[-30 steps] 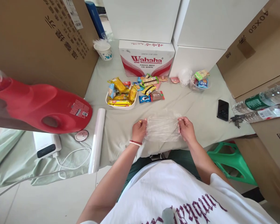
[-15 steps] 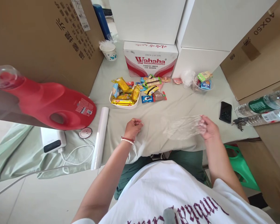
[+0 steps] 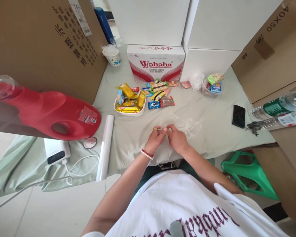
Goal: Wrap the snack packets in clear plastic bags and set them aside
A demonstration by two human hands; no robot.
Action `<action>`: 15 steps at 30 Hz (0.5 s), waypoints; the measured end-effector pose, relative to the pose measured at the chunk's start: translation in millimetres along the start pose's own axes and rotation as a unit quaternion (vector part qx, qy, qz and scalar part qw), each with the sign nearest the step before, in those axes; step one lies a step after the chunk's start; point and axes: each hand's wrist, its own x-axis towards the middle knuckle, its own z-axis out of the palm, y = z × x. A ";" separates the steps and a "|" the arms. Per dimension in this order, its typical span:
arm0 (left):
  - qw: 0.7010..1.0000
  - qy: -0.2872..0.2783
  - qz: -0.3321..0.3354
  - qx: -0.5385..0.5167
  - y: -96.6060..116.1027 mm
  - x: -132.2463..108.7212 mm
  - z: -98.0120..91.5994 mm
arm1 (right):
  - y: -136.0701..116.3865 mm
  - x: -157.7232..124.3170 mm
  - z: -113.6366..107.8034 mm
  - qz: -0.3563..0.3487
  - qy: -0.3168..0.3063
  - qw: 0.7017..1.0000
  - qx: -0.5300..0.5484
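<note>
My left hand (image 3: 156,138) and my right hand (image 3: 176,138) meet over the green cloth near the table's front edge. Both pinch an edge of a clear plastic sheet (image 3: 187,123), which trails to the right of them on the cloth. A white bowl of yellow snack packets (image 3: 129,102) sits beyond my hands. Loose snack packets (image 3: 160,95) lie to its right. A roll of cling film (image 3: 104,148) lies to the left of my left hand.
A red detergent jug (image 3: 51,113) lies at the left, with a white power bank (image 3: 55,151) and cable below it. A Wahaha carton (image 3: 156,64), a paper cup (image 3: 112,56), a clear bowl of snacks (image 3: 212,86), a black phone (image 3: 238,116), keys and water bottles (image 3: 278,113) ring the area. Cardboard boxes stand around.
My hands held the sheet stretched, then the right hand carried it to the right alone. Now both hands have come together at the middle and pinch its edge.
</note>
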 end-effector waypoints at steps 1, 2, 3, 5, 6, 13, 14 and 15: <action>1.000 0.018 0.005 0.011 -3.4 5.6 0.7 | -1.0 -1.6 10.7 0.001 -0.032 0.999 -0.016; 0.999 0.040 0.011 0.026 -6.8 11.7 0.9 | -1.4 -4.9 18.9 -0.002 -0.049 0.999 -0.022; 0.997 0.062 0.016 0.041 -9.9 17.9 0.7 | -1.2 -9.8 24.8 -0.011 -0.054 0.998 -0.021; 0.993 0.095 0.021 0.063 -14.4 29.4 -0.8 | 1.9 -23.3 31.4 -0.043 -0.040 0.998 0.002; 0.992 0.105 0.022 0.068 -15.5 34.4 -2.3 | 4.7 -31.3 32.6 -0.060 -0.028 0.998 0.019; 0.978 0.179 0.042 0.101 -4.6 47.3 -26.2 | 33.4 -79.9 6.8 -0.076 -0.078 0.976 0.186; 0.968 0.209 0.067 0.125 -1.9 44.1 -28.3 | 37.3 -81.3 0.0 -0.066 -0.052 0.976 0.203; 0.951 0.241 0.109 0.162 0.7 39.6 -28.6 | 41.1 -80.4 -6.5 -0.047 -0.005 0.978 0.204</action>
